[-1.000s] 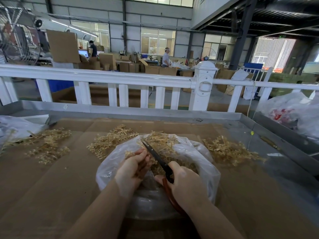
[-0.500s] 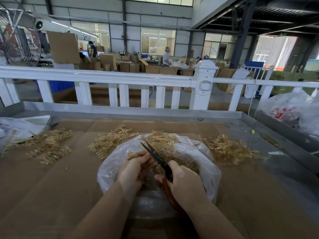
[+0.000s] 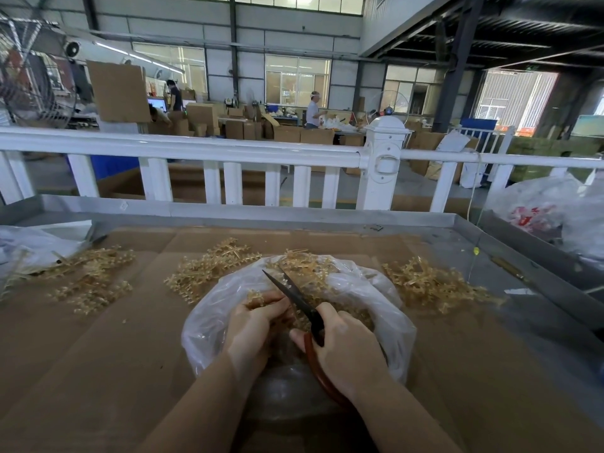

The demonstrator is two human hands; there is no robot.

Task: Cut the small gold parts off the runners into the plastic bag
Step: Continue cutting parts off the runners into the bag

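Scissors (image 3: 294, 297), gripped by right hand (image 3: 346, 351), open over plastic bag (image 3: 209, 325) so parts cut from left hand's (image 3: 250, 328) pinched runner (image 3: 255, 295) drop in.

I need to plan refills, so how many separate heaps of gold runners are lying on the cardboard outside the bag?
3: a left heap by the far-left plastic, a middle heap behind the bag's left rim, a right heap. More may be hidden behind the plastic bag.

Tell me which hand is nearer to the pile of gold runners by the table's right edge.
Right. The right hand, gripping the scissors, sits over the bag's right half, on that pile's side. The left hand, holding a runner, is farther left.
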